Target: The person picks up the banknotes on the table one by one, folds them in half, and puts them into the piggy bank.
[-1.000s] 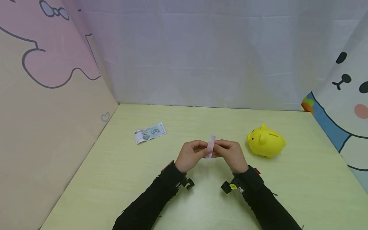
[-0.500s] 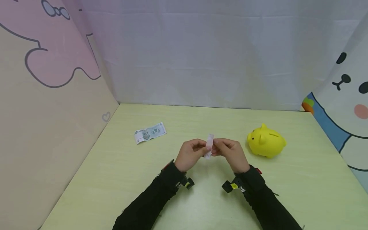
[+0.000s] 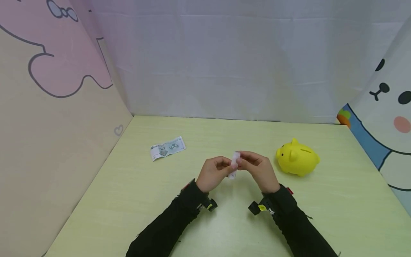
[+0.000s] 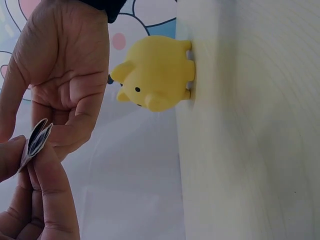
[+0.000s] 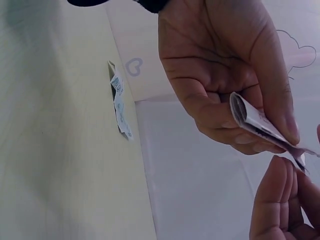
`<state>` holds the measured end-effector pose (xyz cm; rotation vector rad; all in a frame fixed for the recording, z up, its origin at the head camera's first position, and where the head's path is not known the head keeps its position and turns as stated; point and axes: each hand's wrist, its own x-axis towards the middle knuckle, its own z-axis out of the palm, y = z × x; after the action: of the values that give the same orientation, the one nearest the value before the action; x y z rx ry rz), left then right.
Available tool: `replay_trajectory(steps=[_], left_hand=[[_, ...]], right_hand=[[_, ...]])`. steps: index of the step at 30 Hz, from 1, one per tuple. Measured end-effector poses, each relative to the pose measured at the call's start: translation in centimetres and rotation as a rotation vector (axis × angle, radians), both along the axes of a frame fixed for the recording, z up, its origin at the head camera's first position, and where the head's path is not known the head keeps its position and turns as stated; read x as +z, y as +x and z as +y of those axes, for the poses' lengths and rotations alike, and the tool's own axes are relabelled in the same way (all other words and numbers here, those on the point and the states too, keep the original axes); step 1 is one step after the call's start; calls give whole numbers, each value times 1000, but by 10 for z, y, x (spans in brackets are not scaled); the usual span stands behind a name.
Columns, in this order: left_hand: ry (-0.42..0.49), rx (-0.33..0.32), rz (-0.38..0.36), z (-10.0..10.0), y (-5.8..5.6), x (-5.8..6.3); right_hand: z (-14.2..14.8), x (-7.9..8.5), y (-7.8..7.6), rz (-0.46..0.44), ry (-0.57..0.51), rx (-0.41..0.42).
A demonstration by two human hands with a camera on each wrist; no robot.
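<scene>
A pinkish banknote (image 3: pixel 235 156), folded into a narrow strip, is held up over the table between both hands. My left hand (image 3: pixel 212 174) pinches it between thumb and fingers from the left side. My right hand (image 3: pixel 259 169) meets it from the other side, thumb and fingertips at its edge near the upper end. The right wrist view shows the folded layers of the banknote (image 5: pixel 260 122) open like a loop at one end. In the left wrist view its folded edge (image 4: pixel 37 137) sticks out above the left fingers.
A second banknote (image 3: pixel 168 148), greenish and creased, lies flat on the table (image 3: pixel 192 132) at the back left. To the right stands a yellow piggy bank (image 3: pixel 297 158) with a slot on its back. A white curtain (image 3: pixel 224 64) closes off the far edge, with printed panels at both sides.
My right hand's fingers have shifted on the folded banknote, with the index finger now higher near its upper end. The left hand keeps its pinch almost in place.
</scene>
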<state>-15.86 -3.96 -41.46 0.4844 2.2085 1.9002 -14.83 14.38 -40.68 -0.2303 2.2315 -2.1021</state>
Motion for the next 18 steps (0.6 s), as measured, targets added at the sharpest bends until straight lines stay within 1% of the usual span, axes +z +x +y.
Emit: replay_trajectory(steps=[6,12,18], left_hand=[[-18,-4,10,0,0,-1],[-33,-3,0,1,1,-1],[-20,-1,-7,2,4,2]], right_hand=[[-2,1,0,1,24,-17],[-2,0,0,15,17,-24],[-1,-2,-1,31,20,-37]])
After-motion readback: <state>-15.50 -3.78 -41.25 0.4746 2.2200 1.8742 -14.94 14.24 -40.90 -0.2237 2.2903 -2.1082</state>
